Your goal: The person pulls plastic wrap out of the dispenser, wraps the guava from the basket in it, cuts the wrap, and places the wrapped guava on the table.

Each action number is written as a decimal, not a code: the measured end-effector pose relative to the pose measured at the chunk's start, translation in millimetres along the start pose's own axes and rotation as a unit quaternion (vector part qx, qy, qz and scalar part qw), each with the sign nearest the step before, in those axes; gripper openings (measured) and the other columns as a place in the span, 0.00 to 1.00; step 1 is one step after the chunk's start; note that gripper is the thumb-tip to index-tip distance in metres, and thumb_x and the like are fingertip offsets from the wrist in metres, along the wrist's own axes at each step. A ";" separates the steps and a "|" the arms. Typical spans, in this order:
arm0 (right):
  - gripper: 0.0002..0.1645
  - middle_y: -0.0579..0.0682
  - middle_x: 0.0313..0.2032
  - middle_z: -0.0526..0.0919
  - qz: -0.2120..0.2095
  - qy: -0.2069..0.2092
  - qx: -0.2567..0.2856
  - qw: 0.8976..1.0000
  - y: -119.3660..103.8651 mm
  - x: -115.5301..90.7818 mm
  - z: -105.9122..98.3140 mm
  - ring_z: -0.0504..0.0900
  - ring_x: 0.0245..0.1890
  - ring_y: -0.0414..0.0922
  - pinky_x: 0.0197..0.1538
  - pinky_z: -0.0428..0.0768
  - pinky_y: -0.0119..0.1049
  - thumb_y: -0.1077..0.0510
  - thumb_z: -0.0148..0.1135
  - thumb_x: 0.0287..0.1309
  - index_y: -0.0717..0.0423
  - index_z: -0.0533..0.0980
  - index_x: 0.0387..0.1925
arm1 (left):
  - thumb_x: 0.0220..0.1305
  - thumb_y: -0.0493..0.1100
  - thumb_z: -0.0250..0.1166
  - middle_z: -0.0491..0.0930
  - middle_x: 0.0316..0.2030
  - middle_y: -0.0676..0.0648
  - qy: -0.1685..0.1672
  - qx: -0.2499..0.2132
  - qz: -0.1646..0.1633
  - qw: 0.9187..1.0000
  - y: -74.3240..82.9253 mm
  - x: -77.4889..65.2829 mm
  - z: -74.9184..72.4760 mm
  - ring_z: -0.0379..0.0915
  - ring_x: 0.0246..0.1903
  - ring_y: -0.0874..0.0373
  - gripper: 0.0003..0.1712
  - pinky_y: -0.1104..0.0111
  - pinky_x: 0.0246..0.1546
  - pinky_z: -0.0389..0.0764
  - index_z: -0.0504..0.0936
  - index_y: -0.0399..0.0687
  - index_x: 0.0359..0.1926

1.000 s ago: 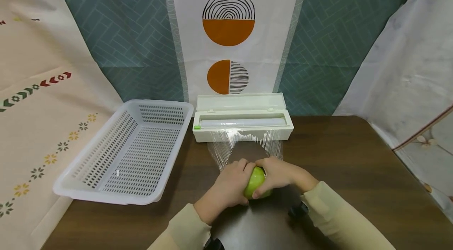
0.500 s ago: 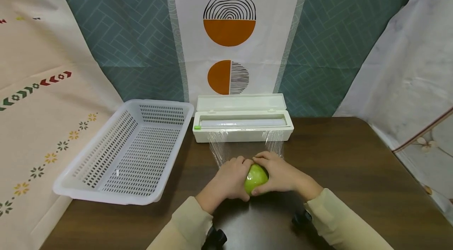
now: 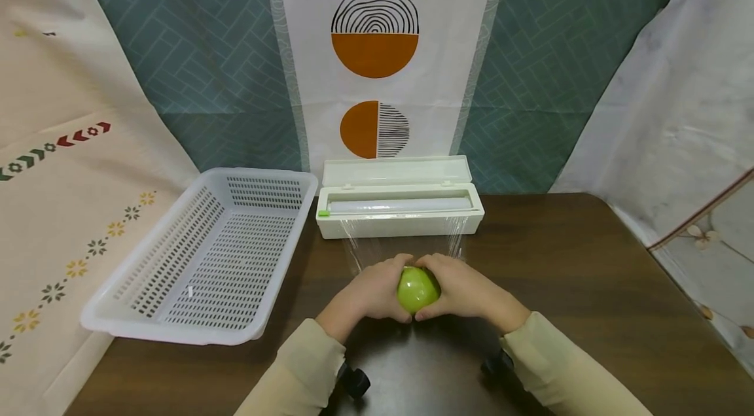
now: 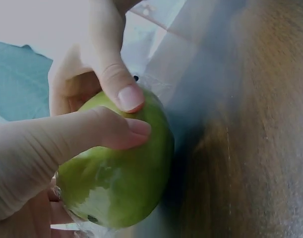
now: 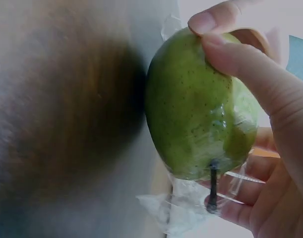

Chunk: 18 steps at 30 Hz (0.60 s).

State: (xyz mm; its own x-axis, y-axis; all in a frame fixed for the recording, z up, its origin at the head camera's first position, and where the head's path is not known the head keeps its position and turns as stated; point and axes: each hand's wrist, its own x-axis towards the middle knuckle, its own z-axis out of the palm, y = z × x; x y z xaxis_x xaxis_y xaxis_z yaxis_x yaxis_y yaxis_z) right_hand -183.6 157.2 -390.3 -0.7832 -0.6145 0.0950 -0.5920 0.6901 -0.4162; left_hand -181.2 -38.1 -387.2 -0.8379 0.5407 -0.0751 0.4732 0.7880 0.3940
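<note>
A green pear [image 3: 417, 290] with a dark stem [image 5: 213, 188] is held between both hands near the middle of the table. Clear cling film [image 5: 183, 206] clings to its skin and bunches loosely by the stem. My left hand [image 3: 377, 290] grips the pear's left side, the thumb lying across the skin in the left wrist view. From the right, my right hand [image 3: 465, 290] grips it too, and the two thumb tips almost meet. Behind them, film stretches toward a white cling film dispenser [image 3: 400, 227] with its lid up. The fingers behind the pear are mostly hidden.
A white slotted plastic basket [image 3: 273, 278] stands on the left of the dark wooden table [image 3: 565, 272]. Patterned cloths [image 3: 518, 108] hang behind and at both sides. A green slider [image 3: 323, 213] sits at the dispenser's left end.
The pear has turned in the hands, and the right hand has shifted round so both hold it more evenly. The film at the dispenser looks smoother, its creases now mostly at the two sides.
</note>
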 end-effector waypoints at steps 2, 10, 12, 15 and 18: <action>0.44 0.40 0.41 0.77 -0.002 -0.009 0.000 1.000 1.2 3.6 -1.9 0.74 0.38 0.36 0.40 0.75 0.33 0.35 0.76 0.32 0.50 0.73 0.52 | 0.35 0.54 0.79 0.75 0.54 0.47 0.005 -0.003 -0.003 1.000 -0.2 -1.8 -0.3 0.74 0.44 0.56 0.56 0.61 0.42 0.75 0.61 0.46 0.66; 0.45 0.39 0.40 0.78 0.003 -0.051 0.030 0.998 9.1 15.9 -7.8 0.74 0.34 0.36 0.37 0.74 0.30 0.33 0.74 0.35 0.52 0.73 0.52 | 0.34 0.58 0.79 0.70 0.51 0.46 0.060 0.098 0.006 0.993 2.8 -2.9 3.4 0.70 0.47 0.52 0.53 0.60 0.42 0.76 0.67 0.45 0.61; 0.46 0.39 0.41 0.79 0.006 -0.053 0.038 0.998 10.8 16.8 -8.2 0.74 0.34 0.36 0.37 0.74 0.30 0.32 0.73 0.36 0.52 0.73 0.54 | 0.33 0.57 0.80 0.72 0.48 0.47 0.068 0.101 0.003 0.992 2.2 -1.4 3.4 0.71 0.44 0.53 0.51 0.62 0.39 0.76 0.68 0.44 0.59; 0.49 0.41 0.45 0.80 0.011 -0.051 0.054 0.997 13.2 16.0 -7.0 0.75 0.37 0.37 0.39 0.75 0.31 0.32 0.72 0.37 0.55 0.71 0.58 | 0.32 0.57 0.80 0.74 0.45 0.47 0.072 0.092 0.002 0.993 0.0 1.7 1.5 0.72 0.40 0.54 0.48 0.63 0.37 0.76 0.70 0.44 0.55; 0.55 0.46 0.52 0.77 0.012 -0.039 0.056 0.998 14.1 13.7 -4.0 0.75 0.44 0.41 0.45 0.75 0.37 0.33 0.73 0.37 0.58 0.67 0.63 | 0.32 0.57 0.80 0.75 0.43 0.48 0.070 0.070 0.000 0.995 -3.2 4.8 -1.2 0.72 0.39 0.56 0.46 0.64 0.37 0.76 0.72 0.45 0.53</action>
State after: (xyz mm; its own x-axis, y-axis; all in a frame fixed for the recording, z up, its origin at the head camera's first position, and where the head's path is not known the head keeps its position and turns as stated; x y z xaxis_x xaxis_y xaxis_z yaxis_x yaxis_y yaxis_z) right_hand -203.5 160.0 -391.3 -0.7774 -0.6288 0.0148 -0.5446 0.6611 -0.5161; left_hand -187.1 -38.4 -387.7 -0.8627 0.5024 0.0579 0.4988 0.8262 0.2619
